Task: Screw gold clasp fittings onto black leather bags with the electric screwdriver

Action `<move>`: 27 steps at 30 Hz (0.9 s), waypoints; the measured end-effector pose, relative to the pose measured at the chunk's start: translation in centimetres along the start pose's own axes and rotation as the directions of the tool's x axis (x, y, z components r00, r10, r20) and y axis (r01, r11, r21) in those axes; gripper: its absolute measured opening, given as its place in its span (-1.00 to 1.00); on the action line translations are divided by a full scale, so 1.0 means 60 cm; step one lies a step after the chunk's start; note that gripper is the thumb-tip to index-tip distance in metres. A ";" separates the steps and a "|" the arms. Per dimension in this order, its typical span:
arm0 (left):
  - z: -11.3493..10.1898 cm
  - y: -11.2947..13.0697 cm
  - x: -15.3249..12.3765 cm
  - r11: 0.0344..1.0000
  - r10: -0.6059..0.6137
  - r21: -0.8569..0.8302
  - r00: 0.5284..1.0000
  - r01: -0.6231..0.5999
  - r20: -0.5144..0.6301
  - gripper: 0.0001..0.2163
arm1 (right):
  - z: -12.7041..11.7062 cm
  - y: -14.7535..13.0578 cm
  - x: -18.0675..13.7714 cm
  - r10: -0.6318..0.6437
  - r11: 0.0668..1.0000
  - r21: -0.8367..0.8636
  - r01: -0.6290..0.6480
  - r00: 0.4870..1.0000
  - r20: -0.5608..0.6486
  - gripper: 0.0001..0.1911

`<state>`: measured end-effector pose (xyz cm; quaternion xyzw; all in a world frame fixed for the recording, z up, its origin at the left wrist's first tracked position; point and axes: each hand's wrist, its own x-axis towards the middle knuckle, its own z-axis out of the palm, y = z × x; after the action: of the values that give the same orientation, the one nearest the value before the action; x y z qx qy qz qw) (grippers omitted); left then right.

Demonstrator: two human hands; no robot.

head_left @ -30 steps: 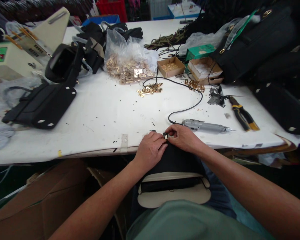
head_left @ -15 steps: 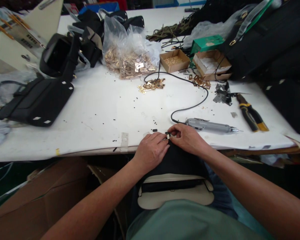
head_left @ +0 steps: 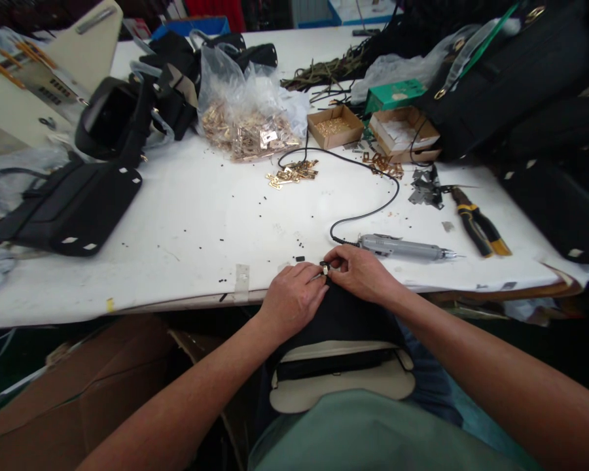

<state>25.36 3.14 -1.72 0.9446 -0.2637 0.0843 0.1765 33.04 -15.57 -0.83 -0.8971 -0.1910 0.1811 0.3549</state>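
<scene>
A black handbag (head_left: 358,320) with a cream opening and flap lies across my lap, its far end against the table edge. My left hand (head_left: 294,296) is closed over that far end, fingers pressed together on the black material. From the other side my right hand (head_left: 360,271) pinches at a small shiny metal fitting (head_left: 325,269) at the bag's tip. The fitting sits between both hands' fingertips, beside a small black part; its exact shape is too small to make out. Just beyond my right hand lies a grey electric screwdriver (head_left: 405,248) with its cord.
Black-and-yellow pliers (head_left: 478,222) lie to the right. Gold metal plates (head_left: 293,173) are piled mid-table, before a plastic bag of more plates (head_left: 250,127). A cardboard box (head_left: 334,126) holds small gold pieces. Black handbags (head_left: 69,203) stand at the left.
The view has shifted slightly, so the table's things appear a little further left and lower. Both hands keep the same hold at the bag's tip.
</scene>
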 end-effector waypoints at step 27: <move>0.011 -0.005 -0.006 0.992 -0.060 -0.115 0.997 0.054 -0.054 -0.84 | -0.007 0.002 -0.004 0.014 0.998 0.064 -0.016 0.999 0.030 -0.76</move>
<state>25.25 3.30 -2.52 0.9373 -0.2359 0.0910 0.2398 33.08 -16.02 -0.58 -0.8839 -0.1835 0.2031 0.3791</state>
